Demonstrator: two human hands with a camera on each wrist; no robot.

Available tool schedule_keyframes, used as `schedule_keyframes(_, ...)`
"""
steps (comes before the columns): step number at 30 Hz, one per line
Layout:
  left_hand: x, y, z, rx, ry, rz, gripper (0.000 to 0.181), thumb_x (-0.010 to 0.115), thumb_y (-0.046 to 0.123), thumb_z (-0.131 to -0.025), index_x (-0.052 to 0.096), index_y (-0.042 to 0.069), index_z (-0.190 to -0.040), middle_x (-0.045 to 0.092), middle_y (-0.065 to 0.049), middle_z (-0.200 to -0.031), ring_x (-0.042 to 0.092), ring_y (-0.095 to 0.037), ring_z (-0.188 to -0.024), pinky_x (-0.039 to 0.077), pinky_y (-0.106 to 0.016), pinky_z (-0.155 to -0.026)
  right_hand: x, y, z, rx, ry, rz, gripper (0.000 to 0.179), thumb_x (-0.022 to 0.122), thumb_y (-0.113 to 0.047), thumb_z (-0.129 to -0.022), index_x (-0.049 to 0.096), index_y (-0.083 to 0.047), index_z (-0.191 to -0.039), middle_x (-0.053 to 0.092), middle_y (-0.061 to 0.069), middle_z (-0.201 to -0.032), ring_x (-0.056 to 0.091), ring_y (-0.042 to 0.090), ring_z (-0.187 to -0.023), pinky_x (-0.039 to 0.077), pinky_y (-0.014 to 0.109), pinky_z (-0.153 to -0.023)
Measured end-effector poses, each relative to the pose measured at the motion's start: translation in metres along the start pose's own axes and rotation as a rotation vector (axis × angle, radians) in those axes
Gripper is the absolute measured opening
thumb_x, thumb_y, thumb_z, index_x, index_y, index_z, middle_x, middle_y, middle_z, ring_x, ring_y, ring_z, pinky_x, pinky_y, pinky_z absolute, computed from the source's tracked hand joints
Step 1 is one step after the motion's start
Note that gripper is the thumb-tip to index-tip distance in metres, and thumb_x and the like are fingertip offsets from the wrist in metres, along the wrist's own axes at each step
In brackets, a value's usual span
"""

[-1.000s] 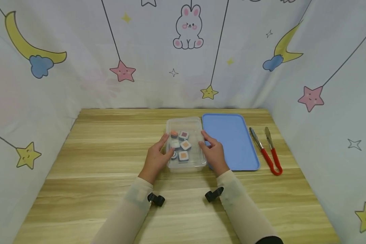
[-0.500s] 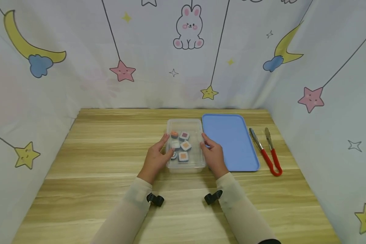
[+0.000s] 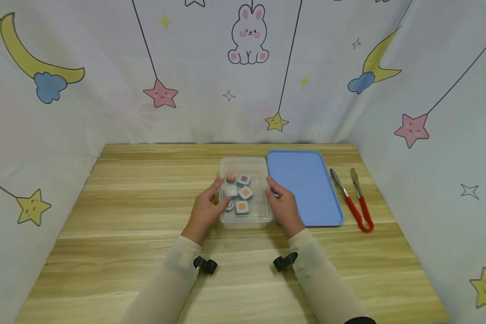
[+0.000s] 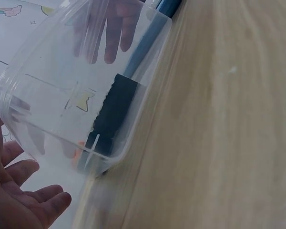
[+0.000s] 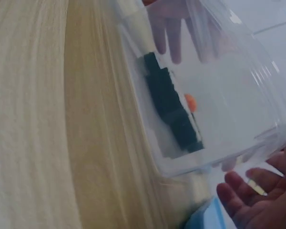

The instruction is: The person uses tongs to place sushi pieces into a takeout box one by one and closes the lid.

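Note:
A clear plastic food container (image 3: 256, 168) with its lid on stands on the wooden table, near the middle. Inside it lie several toy sushi pieces (image 3: 242, 207) with white and orange tops and dark sides. My left hand (image 3: 205, 209) holds its left side, thumb over the rim. Opposite, my right hand (image 3: 285, 207) holds the right side with thumb and index finger at the rim. In the left wrist view, the left hand's lower fingers (image 4: 51, 202) spread loosely beside the see-through wall. The right wrist view likewise shows the right hand's lower fingers (image 5: 250, 188) off the wall.
A blue tray (image 3: 303, 189) lies just right of the container, close to the right hand. Beyond it are tongs (image 3: 358, 211) with red handles, spread apart. A printed curtain (image 3: 210, 112) surrounds the table (image 3: 146, 193) at the back and sides.
The container has tipped or shifted very slightly toward me. Both hands keep their hold on its sides; the tray and tongs stay in place.

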State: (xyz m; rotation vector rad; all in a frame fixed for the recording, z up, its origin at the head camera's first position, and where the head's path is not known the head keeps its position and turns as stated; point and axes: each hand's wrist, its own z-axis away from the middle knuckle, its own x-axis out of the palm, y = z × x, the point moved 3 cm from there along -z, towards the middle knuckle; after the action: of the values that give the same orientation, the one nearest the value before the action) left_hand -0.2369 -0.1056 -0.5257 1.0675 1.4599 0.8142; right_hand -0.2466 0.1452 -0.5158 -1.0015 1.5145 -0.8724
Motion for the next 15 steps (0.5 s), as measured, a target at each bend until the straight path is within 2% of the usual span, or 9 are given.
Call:
schedule_keyframes(2, -0.004, 0.005, -0.001, 0.005, 0.001, -0.043, 0.066, 0.075, 0.020, -0.096, 0.049, 0.010, -0.155, 0.038, -0.009, -0.164, 0.035, -0.028, -0.152, 0.034, -0.049, -0.124, -0.003, -0.004, -0.001, -0.014, -0.019, 0.040, 0.046, 0.065, -0.016, -0.104, 0.057, -0.005, -0.148, 0.053, 0.009, -0.153, 0.060, 0.031, -0.130, 0.056, 0.049, -0.102)
schedule_keyframes(4, -0.009, 0.014, -0.003, 0.037, -0.015, -0.108, 0.069, 0.075, 0.024, -0.096, 0.047, 0.011, -0.157, 0.034, -0.012, -0.166, 0.031, -0.033, -0.154, 0.031, -0.055, -0.124, -0.005, -0.011, -0.002, -0.041, -0.070, 0.130, 0.053, 0.064, -0.025, -0.105, 0.051, -0.006, -0.153, 0.044, 0.009, -0.161, 0.051, 0.032, -0.140, 0.049, 0.053, -0.111)
schedule_keyframes(6, -0.011, 0.025, -0.006, 0.077, -0.051, -0.194, 0.073, 0.073, 0.030, -0.096, 0.043, 0.014, -0.160, 0.026, -0.013, -0.169, 0.022, -0.036, -0.156, 0.028, -0.063, -0.123, -0.005, -0.022, -0.003, -0.118, -0.135, 0.252, 0.062, 0.062, -0.034, -0.106, 0.043, -0.006, -0.158, 0.033, 0.011, -0.167, 0.039, 0.035, -0.148, 0.039, 0.059, -0.118)
schedule_keyframes(9, -0.006, 0.040, -0.014, 0.163, -0.146, -0.371, 0.080, 0.070, 0.039, -0.096, 0.034, 0.018, -0.164, 0.014, -0.015, -0.172, 0.008, -0.039, -0.159, 0.021, -0.069, -0.123, 0.002, -0.036, -0.004, -0.246, -0.251, 0.502, 0.076, 0.058, -0.047, -0.105, 0.028, -0.010, -0.165, 0.015, 0.013, -0.172, 0.019, 0.040, -0.156, 0.024, 0.067, -0.123)
schedule_keyframes(11, 0.002, 0.044, -0.017, 0.198, -0.214, -0.511, 0.083, 0.067, 0.045, -0.097, 0.029, 0.019, -0.166, 0.009, -0.017, -0.173, 0.001, -0.039, -0.159, 0.017, -0.070, -0.123, 0.010, -0.039, -0.004, -0.303, -0.312, 0.630, 0.080, 0.057, -0.049, -0.105, 0.024, -0.009, -0.165, 0.010, 0.017, -0.173, 0.014, 0.041, -0.157, 0.022, 0.069, -0.122)
schedule_keyframes(13, 0.009, 0.042, -0.019, 0.202, -0.280, -0.623, 0.082, 0.062, 0.049, -0.099, 0.026, 0.019, -0.166, 0.006, -0.018, -0.173, -0.002, -0.040, -0.159, 0.015, -0.069, -0.124, 0.017, -0.038, -0.003, -0.304, -0.368, 0.725, 0.080, 0.054, -0.051, -0.106, 0.023, -0.008, -0.165, 0.007, 0.018, -0.173, 0.007, 0.040, -0.158, 0.021, 0.067, -0.124)
schedule_keyframes(15, 0.013, 0.038, -0.019, 0.183, -0.322, -0.689, 0.080, 0.058, 0.052, -0.101, 0.026, 0.019, -0.166, 0.005, -0.017, -0.173, -0.002, -0.040, -0.159, 0.016, -0.069, -0.125, 0.021, -0.035, -0.003, -0.285, -0.406, 0.773, 0.078, 0.050, -0.052, -0.107, 0.024, -0.007, -0.165, 0.006, 0.019, -0.172, 0.003, 0.038, -0.159, 0.019, 0.062, -0.126)
